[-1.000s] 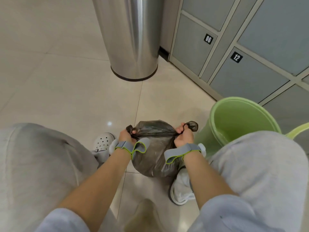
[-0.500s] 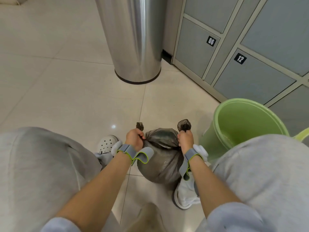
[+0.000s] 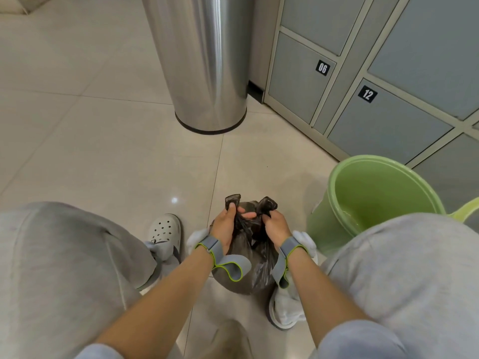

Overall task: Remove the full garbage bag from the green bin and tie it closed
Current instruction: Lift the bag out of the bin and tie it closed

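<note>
A dark grey garbage bag (image 3: 255, 268) sits on the tiled floor between my feet, outside the bin. My left hand (image 3: 226, 226) is closed around one gathered ear of the bag's top, and my right hand (image 3: 275, 226) is closed around the other. The two hands are close together above the bag, with both plastic ends sticking up past my fingers. The green bin (image 3: 375, 200) stands to the right, upright, with no bag in it. Both wrists wear grey straps with green edging.
A tall steel cylinder bin (image 3: 207, 73) stands on the floor ahead. Grey lockers (image 3: 363, 112) numbered 06 and 12 line the right side. My knees in grey trousers fill the lower left and right, and a white clog (image 3: 166, 230) rests left of the bag.
My hands have come together from wide apart, bringing the two bag ends to the centre over the bag. The bag's top is now bunched between them.
</note>
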A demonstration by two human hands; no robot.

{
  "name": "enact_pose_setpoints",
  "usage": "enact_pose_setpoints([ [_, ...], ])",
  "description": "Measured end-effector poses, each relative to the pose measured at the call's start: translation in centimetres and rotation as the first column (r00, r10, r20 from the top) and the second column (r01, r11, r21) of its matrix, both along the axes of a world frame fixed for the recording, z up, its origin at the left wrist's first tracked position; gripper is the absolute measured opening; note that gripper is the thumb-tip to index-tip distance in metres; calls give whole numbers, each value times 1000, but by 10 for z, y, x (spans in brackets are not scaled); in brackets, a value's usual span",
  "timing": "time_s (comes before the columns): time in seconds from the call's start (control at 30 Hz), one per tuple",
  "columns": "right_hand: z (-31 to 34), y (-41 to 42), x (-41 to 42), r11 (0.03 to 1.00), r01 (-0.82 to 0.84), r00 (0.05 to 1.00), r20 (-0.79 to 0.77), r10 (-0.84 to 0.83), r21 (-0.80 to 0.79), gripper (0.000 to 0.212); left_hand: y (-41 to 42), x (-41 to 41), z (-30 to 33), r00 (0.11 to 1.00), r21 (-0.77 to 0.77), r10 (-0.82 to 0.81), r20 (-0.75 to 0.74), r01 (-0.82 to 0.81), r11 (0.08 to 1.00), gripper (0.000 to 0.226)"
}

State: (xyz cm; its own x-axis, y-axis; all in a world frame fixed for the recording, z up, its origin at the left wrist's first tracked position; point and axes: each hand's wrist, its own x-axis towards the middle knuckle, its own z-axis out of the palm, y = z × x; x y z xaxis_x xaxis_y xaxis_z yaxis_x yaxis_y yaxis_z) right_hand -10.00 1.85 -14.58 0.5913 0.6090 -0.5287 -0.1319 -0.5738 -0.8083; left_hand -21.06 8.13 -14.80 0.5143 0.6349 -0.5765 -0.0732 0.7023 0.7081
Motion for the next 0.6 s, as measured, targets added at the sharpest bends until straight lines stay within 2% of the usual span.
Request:
enact_pose_setpoints([
  [0.07, -6, 2, -1, 999, 50, 998, -46, -49, 13, 25, 1, 4, -2, 993, 52, 6, -117, 0, 999, 41],
  [0.13, -13, 5, -1, 988, 149, 977, -160, -139, 51, 26, 4, 8, -4, 967, 123, -11, -256, 44, 991, 45],
  [0.27, -22, 9, 4, 921, 376, 861, -403, -308, 98, 31, 10, 12, -16, 923, 101, -26, -383, 70, 992, 47],
  [0.33, -24, 12, 5, 902, 418, 819, -474, -324, 106, 32, 10, 13, -23, 887, 133, -13, -461, 84, 988, 49],
  [0.43, -29, 15, 5, 930, 361, 857, -417, -302, 67, 32, 5, 13, -33, 870, 178, -19, -493, 122, 977, 51],
  [0.6, -52, 14, 7, 947, 316, 891, -328, -315, -50, 25, 0, 12, -58, 920, 163, 34, -391, 32, 986, 44],
])
